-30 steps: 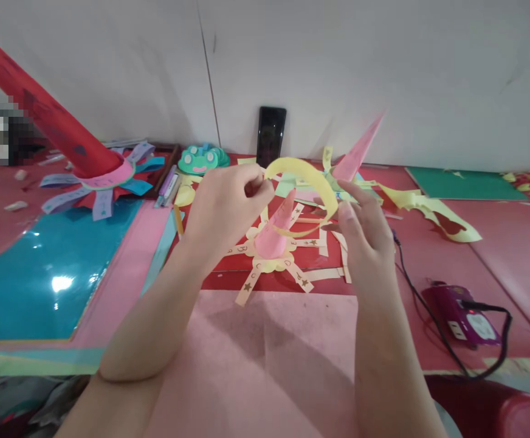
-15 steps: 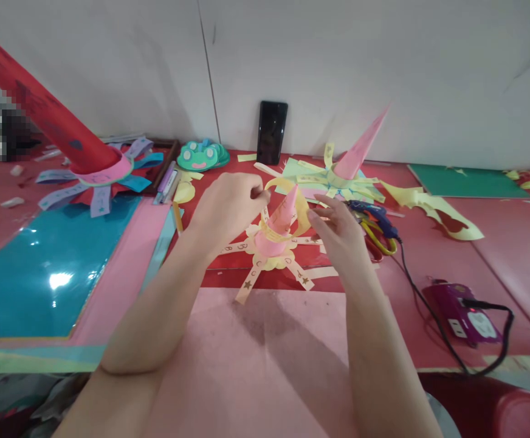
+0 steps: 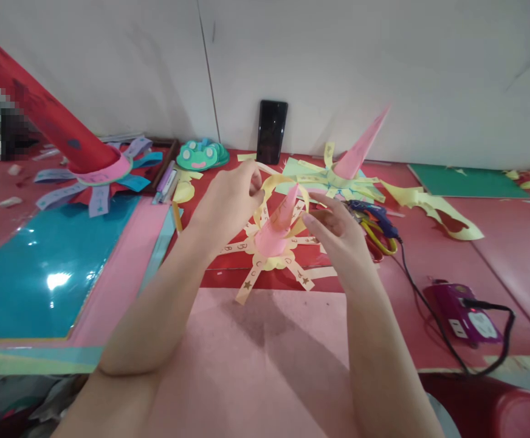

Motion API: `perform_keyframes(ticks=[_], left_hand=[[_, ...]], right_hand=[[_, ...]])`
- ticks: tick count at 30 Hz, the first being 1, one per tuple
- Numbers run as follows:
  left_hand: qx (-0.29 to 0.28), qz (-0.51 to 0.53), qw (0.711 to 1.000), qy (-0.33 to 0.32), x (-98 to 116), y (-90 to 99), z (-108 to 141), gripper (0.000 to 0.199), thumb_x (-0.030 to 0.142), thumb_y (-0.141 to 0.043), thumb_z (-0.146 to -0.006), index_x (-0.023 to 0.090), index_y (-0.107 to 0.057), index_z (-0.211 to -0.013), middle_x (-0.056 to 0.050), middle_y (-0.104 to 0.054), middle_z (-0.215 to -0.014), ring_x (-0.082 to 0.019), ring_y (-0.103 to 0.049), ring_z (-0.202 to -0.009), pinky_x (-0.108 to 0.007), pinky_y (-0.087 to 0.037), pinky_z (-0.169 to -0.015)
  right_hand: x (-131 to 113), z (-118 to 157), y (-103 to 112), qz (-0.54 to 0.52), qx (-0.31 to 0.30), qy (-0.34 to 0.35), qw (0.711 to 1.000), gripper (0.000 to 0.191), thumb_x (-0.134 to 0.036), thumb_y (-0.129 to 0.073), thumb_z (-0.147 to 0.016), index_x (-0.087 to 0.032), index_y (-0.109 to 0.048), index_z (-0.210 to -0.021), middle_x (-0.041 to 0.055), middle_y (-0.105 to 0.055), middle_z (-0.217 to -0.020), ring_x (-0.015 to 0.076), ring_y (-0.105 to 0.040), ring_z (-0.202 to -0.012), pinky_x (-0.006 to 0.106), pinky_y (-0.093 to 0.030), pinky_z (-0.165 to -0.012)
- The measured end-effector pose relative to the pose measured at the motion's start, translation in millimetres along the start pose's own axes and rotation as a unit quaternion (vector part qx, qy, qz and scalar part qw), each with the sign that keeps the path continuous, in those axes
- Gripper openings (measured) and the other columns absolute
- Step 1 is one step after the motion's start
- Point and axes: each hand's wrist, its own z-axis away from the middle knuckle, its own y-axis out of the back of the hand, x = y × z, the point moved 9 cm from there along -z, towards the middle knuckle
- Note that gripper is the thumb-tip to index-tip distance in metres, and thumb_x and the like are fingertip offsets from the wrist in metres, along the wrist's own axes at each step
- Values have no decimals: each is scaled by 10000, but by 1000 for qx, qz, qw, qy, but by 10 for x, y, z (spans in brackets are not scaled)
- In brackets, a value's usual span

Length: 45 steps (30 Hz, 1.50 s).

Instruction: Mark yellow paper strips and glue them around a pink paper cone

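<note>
A yellow paper ring stands up around a pink paper cone. My left hand pinches the ring at its left side. On the opposite side, the thumb and curled fingers of my right hand meet the ring's edge; the exact contact is partly hidden. The cone points upward from a scalloped yellow base. Pale paper strips with letters and stars fan out from that base over the red tabletop.
A glue gun and yellow-handled scissors lie right, corded to a purple power strip. Behind are a phone, a second pink cone and green frog cutouts. A tall red paper cone leans left.
The ring has tipped more upright and looks narrower around the cone. My left fingers have shifted slightly down and left, and my right fingers have moved left onto the ring's edge.
</note>
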Motion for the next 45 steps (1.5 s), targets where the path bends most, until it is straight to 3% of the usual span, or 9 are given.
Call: perform_keyframes(ticks=[3, 7, 10, 13, 17, 24, 34, 41, 45], left_hand=[[11, 10, 1000, -7, 21, 41, -7, 192, 194, -542, -774, 229, -574, -960, 15, -649, -715, -138, -592, -659, -235, -374, -545], [37, 52, 996, -56, 84, 29, -49, 167, 158, -502, -788, 221, -606, -903, 11, -666, -793, -129, -611, -735, -220, -398, -596], [31, 101, 989, -104, 137, -82, -84, 131, 173, -491, -803, 207, -608, -853, 11, -672, -811, -115, -603, -732, -209, -394, -598], [-5, 127, 985, -114, 141, -243, -112, 111, 202, -495, -805, 190, -605, -795, 11, -667, -749, -103, -581, -663, -209, -378, -579], [-51, 131, 983, -120, 165, -383, -104, 120, 221, -497, -786, 180, -587, -720, 20, -638, -686, -96, -535, -610, -220, -352, -565], [-74, 111, 983, -128, 205, -423, -85, 93, 207, -494, -751, 181, -559, -690, 38, -587, -656, -89, -482, -593, -229, -300, -536], [-114, 91, 982, -117, 226, -498, -81, 112, 238, -490, -740, 185, -574, -688, 33, -596, -663, -96, -478, -595, -233, -282, -525], [-105, 15, 987, -121, 217, -511, -72, 119, 184, -460, -711, 204, -529, -616, 30, -537, -581, -104, -382, -513, -270, -211, -490], [-82, -42, 988, -126, 220, -506, -70, 154, 209, -463, -713, 201, -449, -560, 23, -463, -522, -110, -313, -465, -286, -181, -479]], right_hand=[[-11, -10, 35, -15, 16, 21, 1000, 371, -433, -567, -776, -248, -583, -1098, 9, -643, -802, 112, -580, -703, 255, -466, -626], [224, -139, 130, -19, 62, 41, 997, 297, -452, -501, -814, -221, -657, -916, 5, -649, -746, 116, -589, -706, 255, -467, -635], [535, -272, 124, -14, 63, 15, 998, 280, -431, -573, -762, -196, -674, -873, 19, -678, -742, 152, -616, -736, 311, -486, -705], [661, -326, 80, -29, 54, 10, 998, 275, -401, -622, -719, -183, -683, -876, 49, -705, -860, 191, -632, -843, 355, -482, -784], [585, -289, -6, -21, 40, 7, 999, 305, -390, -615, -722, -193, -676, -948, 50, -703, -934, 188, -634, -869, 359, -475, -823], [564, -239, -177, -69, 12, 15, 997, 216, -240, -559, -693, -198, -656, -881, 23, -687, -843, 164, -619, -779, 315, -488, -733], [558, -219, -189, -82, 34, 21, 996, 226, -205, -540, -654, -190, -645, -853, 19, -680, -833, 153, -595, -744, 286, -464, -670], [453, -182, -131, -20, 63, 37, 997, 115, -151, -505, -615, -187, -598, -673, -14, -622, -674, 144, -562, -673, 277, -444, -656], [484, -163, -123, 22, 81, 16, 996, 126, -164, -501, -614, -188, -596, -694, -2, -619, -673, 162, -563, -683, 299, -438, -667]])
